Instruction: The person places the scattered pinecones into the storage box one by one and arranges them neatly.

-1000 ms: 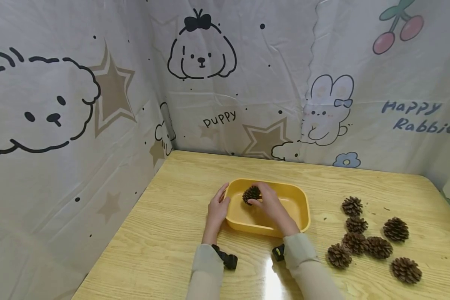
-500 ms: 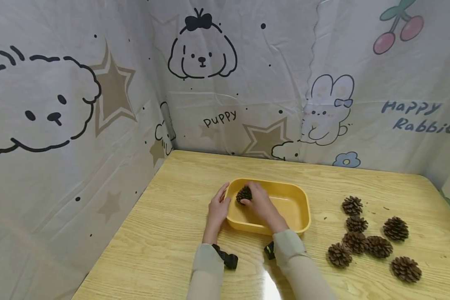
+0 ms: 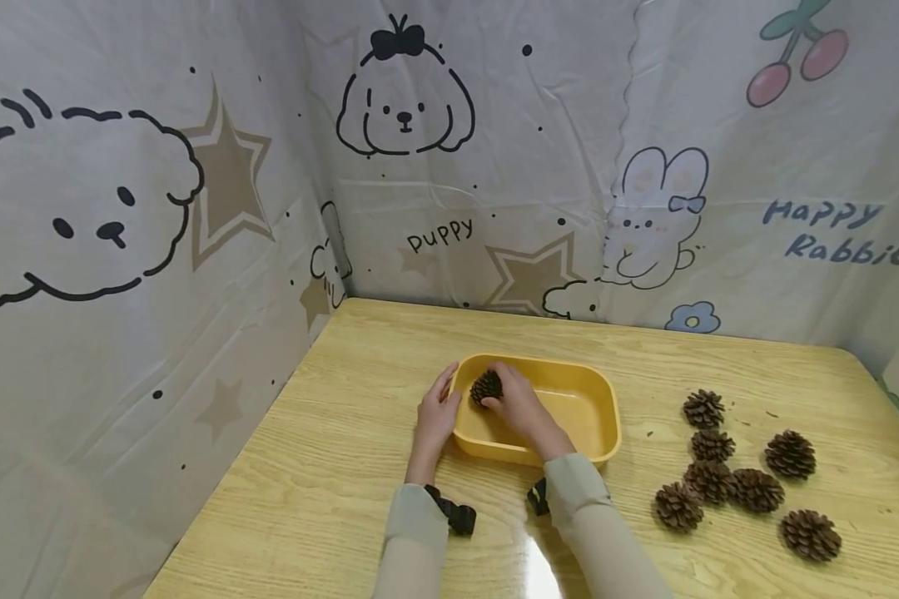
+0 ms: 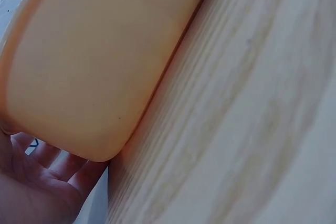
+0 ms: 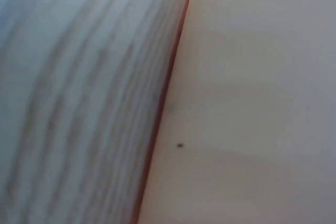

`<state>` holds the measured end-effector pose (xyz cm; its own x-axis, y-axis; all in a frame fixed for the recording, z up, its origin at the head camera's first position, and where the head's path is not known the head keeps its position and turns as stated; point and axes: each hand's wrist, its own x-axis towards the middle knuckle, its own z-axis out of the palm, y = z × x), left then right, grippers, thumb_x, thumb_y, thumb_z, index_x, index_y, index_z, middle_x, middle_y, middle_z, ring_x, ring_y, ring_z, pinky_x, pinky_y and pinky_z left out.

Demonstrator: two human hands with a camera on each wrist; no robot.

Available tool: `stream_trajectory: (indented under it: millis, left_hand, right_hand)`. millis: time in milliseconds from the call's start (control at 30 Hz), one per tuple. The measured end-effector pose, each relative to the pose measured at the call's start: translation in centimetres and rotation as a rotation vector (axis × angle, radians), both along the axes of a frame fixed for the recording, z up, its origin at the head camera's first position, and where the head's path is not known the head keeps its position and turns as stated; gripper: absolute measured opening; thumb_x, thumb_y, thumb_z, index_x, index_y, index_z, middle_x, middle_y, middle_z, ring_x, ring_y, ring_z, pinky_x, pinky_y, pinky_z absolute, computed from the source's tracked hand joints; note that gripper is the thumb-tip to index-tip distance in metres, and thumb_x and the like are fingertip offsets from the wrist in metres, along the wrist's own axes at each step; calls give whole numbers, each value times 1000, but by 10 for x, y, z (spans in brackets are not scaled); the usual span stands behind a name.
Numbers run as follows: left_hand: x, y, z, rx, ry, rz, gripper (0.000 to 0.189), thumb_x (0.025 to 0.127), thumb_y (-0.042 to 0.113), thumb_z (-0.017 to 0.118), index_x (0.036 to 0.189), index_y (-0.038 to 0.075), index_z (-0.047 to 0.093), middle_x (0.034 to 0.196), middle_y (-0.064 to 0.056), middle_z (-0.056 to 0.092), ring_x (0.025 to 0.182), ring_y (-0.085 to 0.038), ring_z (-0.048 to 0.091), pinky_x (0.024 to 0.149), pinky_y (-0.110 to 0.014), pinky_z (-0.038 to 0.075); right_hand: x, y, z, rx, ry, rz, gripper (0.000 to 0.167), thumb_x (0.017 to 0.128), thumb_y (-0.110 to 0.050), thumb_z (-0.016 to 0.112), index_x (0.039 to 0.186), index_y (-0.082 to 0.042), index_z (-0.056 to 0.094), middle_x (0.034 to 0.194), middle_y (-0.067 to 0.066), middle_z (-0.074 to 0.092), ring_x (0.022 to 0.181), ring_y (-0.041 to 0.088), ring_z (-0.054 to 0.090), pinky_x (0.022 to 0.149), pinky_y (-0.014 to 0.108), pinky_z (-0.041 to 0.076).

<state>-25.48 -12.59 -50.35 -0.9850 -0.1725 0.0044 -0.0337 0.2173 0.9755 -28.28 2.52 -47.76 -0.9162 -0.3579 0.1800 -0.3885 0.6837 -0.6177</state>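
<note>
At the left end of a yellow plastic basin (image 3: pixel 580 422), my left hand (image 3: pixel 436 414) holds the wall, fingers against the outside and thumb at the rim. In the left wrist view the fingers of the left hand (image 4: pixel 47 182) lie by the rounded corner of the basin (image 4: pixel 100 72). My right hand (image 3: pixel 520 405) reaches inside the basin and grips a dark brown pine cone (image 3: pixel 485 388) near the left end. Part of that cone is covered by the fingers. The right wrist view shows only the basin's outer wall (image 5: pixel 247 98) and the tabletop; hand and cone are out of sight there.
Several pine cones lie on the wooden table (image 3: pixel 307 466) to the right of the basin, among them a cone (image 3: pixel 790 455) and another near the front (image 3: pixel 811 535). Small dark bits are scattered near them. A printed cloth (image 3: pixel 434 191) hangs behind and at the left.
My right hand has moved left inside the basin with the pine cone, closer to the left wall, and has stayed nearly still over the last half second. The left hand keeps its place.
</note>
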Motion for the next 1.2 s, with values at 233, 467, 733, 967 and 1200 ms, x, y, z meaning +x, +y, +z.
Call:
stream_trajectory:
  millis: [233,467,733,967,1200]
  left_hand:
    - [-1,4,-3,-2,1,-7,46,100,14,47,145,24,49,149,-15,48,138,-33,47,108,-46,47]
    - [-2,6,-4,6,-16,-2,46,100,16,47,145,25,49,150,-14,48,138,-33,47,107,-46,47]
    - [0,6,0,8,-13,21,46,99,15,48,144,24,51,149,-14,49,139,-32,46,110,-47,44]
    - [-2,5,-1,0,0,40,47,97,13,48,143,23,52,147,-15,52,136,-32,49,110,-46,44]
    - [-1,3,0,1,1,50,48,96,13,49,143,22,52,146,-14,52,137,-31,49,112,-45,43]
  right_hand:
    - [1,5,-1,-7,-59,-9,60,89,-8,69,141,3,43,137,26,52,113,39,60,96,48,53]
    - [4,9,1,-46,-97,-30,63,90,-13,69,144,2,40,141,26,49,123,40,55,102,51,49]
    - [10,18,7,-88,-84,-55,64,91,-20,68,145,-1,39,144,24,46,127,39,53,103,52,48]
    - [19,29,13,-159,-21,-56,63,90,-19,70,143,0,42,142,23,48,125,40,55,101,50,51]
    - [27,42,13,-218,106,-48,62,86,-15,74,138,3,46,137,24,52,122,41,57,98,51,52]
